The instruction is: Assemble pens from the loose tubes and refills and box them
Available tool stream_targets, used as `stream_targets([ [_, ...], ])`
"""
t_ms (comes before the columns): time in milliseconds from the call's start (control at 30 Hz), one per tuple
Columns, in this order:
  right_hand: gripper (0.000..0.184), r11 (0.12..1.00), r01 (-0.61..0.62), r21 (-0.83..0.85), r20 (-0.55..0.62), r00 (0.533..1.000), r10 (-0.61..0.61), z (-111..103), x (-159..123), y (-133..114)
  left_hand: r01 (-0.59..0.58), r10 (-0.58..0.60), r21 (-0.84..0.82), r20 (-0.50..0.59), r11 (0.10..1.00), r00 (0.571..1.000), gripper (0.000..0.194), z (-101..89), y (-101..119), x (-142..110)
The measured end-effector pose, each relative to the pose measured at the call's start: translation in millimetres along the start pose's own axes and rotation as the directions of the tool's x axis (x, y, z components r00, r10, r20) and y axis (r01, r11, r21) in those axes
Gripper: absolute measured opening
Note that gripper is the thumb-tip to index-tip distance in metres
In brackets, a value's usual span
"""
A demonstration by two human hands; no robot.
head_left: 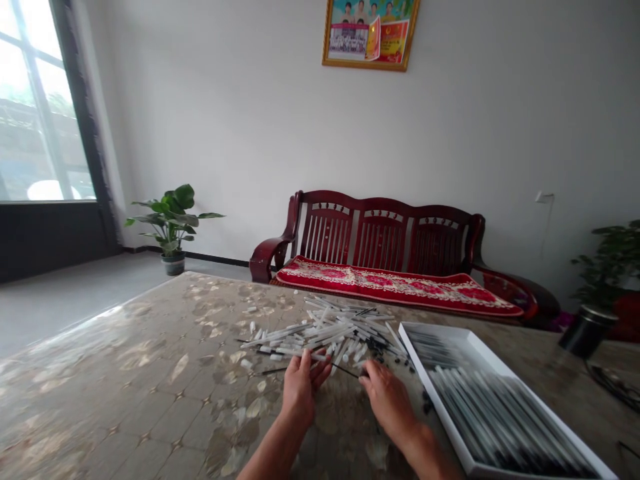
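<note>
My left hand (302,383) is closed around a whitish pen barrel (319,357), held level just above the table. My right hand (384,390) pinches the end of a thin dark pen refill (346,369). That refill slants up from the right fingers toward the barrel's right end; whether its tip is inside the barrel is too small to tell. Right behind both hands spreads a loose pile of pen barrels (333,328), with dark refills, white caps (246,364) and small black pieces (379,348) among them.
A white open box (453,427) with rows of pens (505,413) stands at the right. The table (165,380) has a patterned cover. Behind it are a wooden bench (383,233) with a red cloth and a potted plant (173,220). A black cylinder (587,331) and cables lie far right.
</note>
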State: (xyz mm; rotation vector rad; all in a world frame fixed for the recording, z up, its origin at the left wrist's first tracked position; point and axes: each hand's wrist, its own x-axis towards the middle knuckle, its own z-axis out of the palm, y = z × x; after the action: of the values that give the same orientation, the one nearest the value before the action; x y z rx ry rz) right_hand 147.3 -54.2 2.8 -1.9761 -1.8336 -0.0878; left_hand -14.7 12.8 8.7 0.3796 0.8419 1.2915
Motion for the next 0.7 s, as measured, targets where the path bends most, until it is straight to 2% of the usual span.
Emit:
stream_targets([
  [133,0.016,0.999,-0.002,-0.043,0.002,1.000,0.002,-4.1,-0.9,-1.3,-0.019,0.018,0.058,0.024,0.998,1.000,0.011,-1.1,-1.4,0.4],
  [267,0.015,0.995,0.046,-0.087,-0.042,0.998,-0.049,-7.0,-4.1,-4.7,-0.046,0.032,0.156,0.090,0.987,0.995,0.018,-2.5,-6.3,-2.6],
  [333,0.015,0.996,0.063,-0.061,-0.070,0.995,-0.067,-5.1,-6.1,-7.8,-0.024,-0.002,0.190,0.135,0.981,0.991,0.018,-1.9,-11.0,-6.6],
  [400,0.013,0.996,0.080,0.039,-0.086,0.993,-0.076,-2.1,-6.6,-9.7,0.022,-0.056,0.201,0.161,0.979,0.985,0.014,-0.2,-14.5,-10.7],
  [467,0.013,0.976,0.071,0.208,-0.108,0.993,-0.049,-0.1,-4.6,-7.3,0.069,-0.093,0.160,0.145,0.985,0.985,0.011,2.0,-14.1,-12.8],
  [567,0.029,0.919,-0.031,0.392,-0.178,0.978,0.109,-1.8,2.0,8.5,0.091,-0.091,0.002,0.081,0.996,0.993,0.009,4.3,-4.8,-10.6],
  [633,0.032,0.928,-0.103,0.359,-0.229,0.954,0.195,-4.2,5.6,24.8,0.101,-0.096,-0.094,0.051,0.990,0.994,0.010,4.6,3.4,-7.1],
  [700,0.028,0.960,-0.141,0.241,-0.228,0.953,0.197,-5.4,6.4,40.4,0.123,-0.119,-0.147,0.038,0.981,0.992,0.011,4.3,8.6,-4.7],
])
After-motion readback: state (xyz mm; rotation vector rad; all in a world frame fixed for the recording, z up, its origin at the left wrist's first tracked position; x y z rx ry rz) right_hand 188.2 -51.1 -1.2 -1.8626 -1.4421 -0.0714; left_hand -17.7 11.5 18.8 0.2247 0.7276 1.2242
